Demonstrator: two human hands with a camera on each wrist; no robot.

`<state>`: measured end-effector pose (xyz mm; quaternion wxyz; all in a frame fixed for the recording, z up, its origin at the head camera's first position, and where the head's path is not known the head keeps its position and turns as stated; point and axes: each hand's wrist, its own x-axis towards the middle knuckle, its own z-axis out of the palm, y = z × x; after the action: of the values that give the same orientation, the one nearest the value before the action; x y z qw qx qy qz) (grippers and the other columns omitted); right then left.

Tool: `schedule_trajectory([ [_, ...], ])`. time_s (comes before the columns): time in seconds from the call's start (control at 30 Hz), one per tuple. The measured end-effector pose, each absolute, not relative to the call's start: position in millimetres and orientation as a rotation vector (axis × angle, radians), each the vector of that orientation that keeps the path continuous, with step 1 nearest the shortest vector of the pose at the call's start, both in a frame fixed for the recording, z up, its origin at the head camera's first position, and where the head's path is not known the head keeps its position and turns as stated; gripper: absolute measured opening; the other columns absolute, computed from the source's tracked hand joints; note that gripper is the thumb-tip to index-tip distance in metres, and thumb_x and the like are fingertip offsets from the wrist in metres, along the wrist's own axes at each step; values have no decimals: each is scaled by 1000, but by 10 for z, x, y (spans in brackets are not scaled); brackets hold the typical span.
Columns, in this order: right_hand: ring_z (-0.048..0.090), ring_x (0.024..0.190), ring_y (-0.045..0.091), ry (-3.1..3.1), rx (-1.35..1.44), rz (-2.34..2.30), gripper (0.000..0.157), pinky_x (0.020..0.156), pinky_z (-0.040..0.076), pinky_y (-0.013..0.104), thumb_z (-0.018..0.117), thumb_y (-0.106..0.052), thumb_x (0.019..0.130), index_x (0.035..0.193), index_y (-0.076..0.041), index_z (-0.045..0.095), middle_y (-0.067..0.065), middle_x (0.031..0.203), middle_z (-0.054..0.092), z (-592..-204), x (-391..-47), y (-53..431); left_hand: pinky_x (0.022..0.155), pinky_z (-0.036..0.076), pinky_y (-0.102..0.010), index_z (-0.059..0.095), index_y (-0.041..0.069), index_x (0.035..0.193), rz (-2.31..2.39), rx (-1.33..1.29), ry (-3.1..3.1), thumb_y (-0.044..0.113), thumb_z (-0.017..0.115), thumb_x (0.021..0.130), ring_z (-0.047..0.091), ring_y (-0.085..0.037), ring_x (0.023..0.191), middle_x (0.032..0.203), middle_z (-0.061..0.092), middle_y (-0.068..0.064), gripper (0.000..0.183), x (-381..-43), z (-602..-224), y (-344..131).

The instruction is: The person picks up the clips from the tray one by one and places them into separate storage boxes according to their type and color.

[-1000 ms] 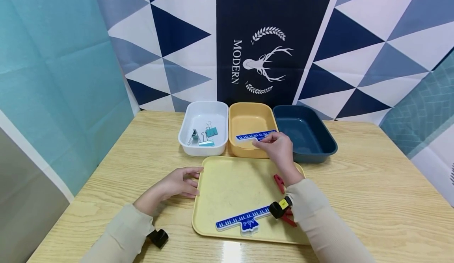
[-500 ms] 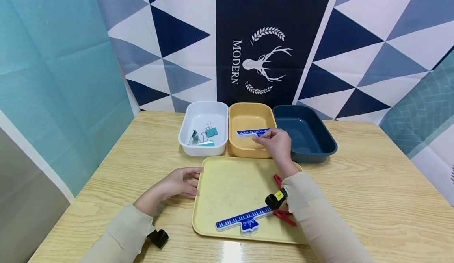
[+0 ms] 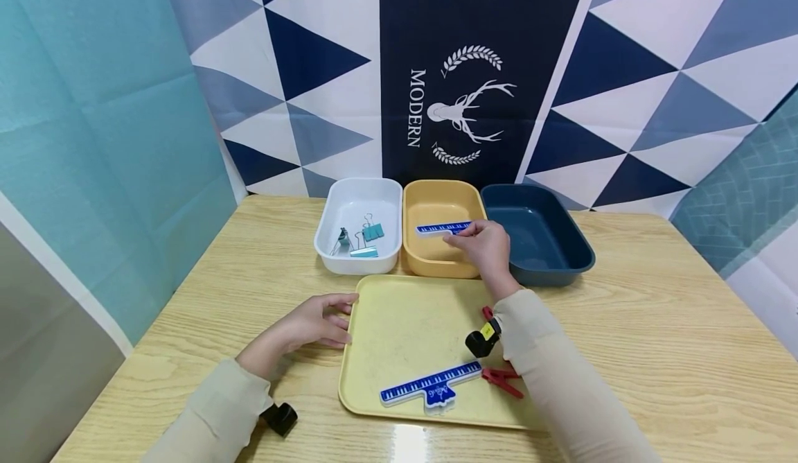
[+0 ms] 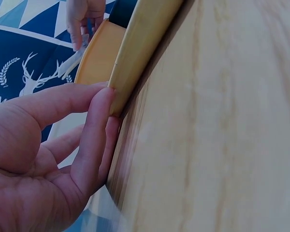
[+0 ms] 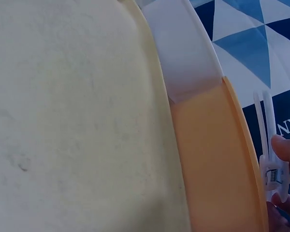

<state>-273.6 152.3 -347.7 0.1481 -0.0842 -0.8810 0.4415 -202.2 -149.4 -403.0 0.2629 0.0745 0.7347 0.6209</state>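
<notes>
In the head view my right hand (image 3: pixel 489 249) pinches a blue-and-white sheet music clip (image 3: pixel 441 229) with a piano-key pattern, over the orange bin (image 3: pixel 436 267). The right wrist view gives the white underside and spring of this clip (image 5: pixel 273 174), just beyond the bin's rim. My left hand (image 3: pixel 312 323) rests its fingertips against the left edge of the yellow tray (image 3: pixel 405 317); the left wrist view has its fingers (image 4: pixel 89 145) touching that rim. A second piano-key clip (image 3: pixel 430 384) lies on the tray. Red clips (image 3: pixel 501 381) beside it are partly hidden by my right sleeve.
Left of the orange bin stands a white bin (image 3: pixel 330 260) holding several teal binder clips (image 3: pixel 364 251). A dark blue bin (image 3: pixel 548 241) is on its right. All stand at the back of the wooden table (image 3: pixel 654 352), before a patterned cloth backdrop (image 3: pixel 455 33).
My right hand has moved slightly up and away with its music clip, further over the orange bin. The left hand has stayed at the tray's edge.
</notes>
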Motion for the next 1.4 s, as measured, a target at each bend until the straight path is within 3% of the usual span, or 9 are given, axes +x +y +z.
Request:
schedule_trajectory([
  [0.4,48,78,24,-2596,-225,1289,32,53,37,28,82,-28,72,72,-3,63,11,82,63,-3422,-2874,1549,73,58,-39,38,-2,140,1676,230,1990,-13,68,75,61,-22,89,122,42,-20,72,-2023,-4028,-1501],
  [0.9,48,73,21,-2625,-227,1299,32,56,39,28,82,-27,71,76,-4,62,9,80,60,-3456,-3050,1566,74,58,-39,38,-4,139,1692,246,1975,-15,67,75,61,-23,91,121,43,-21,71,-2030,-4047,-1502],
  [1.13,47,82,22,-2633,-274,1336,35,62,40,27,75,-34,79,90,-5,60,9,91,56,-3512,-3099,1585,74,58,-39,38,-3,139,1684,250,1973,-14,68,75,61,-24,92,122,43,-21,71,-2031,-4038,-1489],
  [1.4,48,89,24,-2559,-315,1443,30,72,44,28,64,-32,89,101,-5,58,11,101,55,-3452,-3076,1584,75,58,-38,38,-3,139,1676,238,1980,-13,68,75,61,-24,92,122,43,-21,72,-2033,-4034,-1495],
])
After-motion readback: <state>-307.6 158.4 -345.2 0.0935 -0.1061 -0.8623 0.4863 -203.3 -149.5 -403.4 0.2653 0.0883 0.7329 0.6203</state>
